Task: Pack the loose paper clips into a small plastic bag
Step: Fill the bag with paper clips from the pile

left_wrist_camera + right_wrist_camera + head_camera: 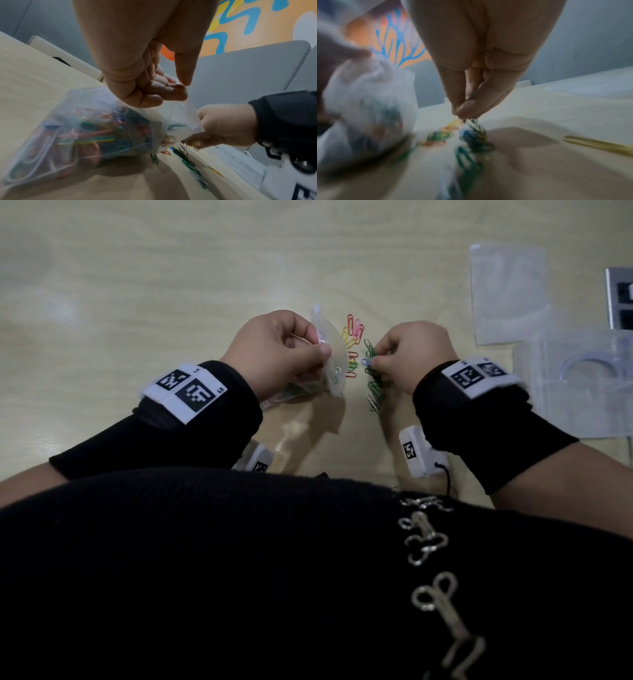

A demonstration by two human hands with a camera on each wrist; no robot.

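Note:
My left hand [294, 350] pinches the rim of a small clear plastic bag [330, 361], which hangs partly filled with coloured paper clips [96, 134]. In the left wrist view the fingers [154, 93] curl over the bag's [72, 135] open edge. Loose paper clips [354, 332] lie on the wooden table between my hands: red, pink and yellow ones further away, green ones [375, 385] nearer. My right hand [407, 356] pinches a few green clips over that green heap. The right wrist view shows thumb and fingertips [467, 108] closed on a clip above the blurred pile [471, 138].
Spare clear bags [507, 292] lie at the far right of the table [171, 285]. A clear plastic box [575, 381] stands right of my right wrist. A grey device [620, 296] sits at the right edge. A yellow clip [597, 144] lies to the right.

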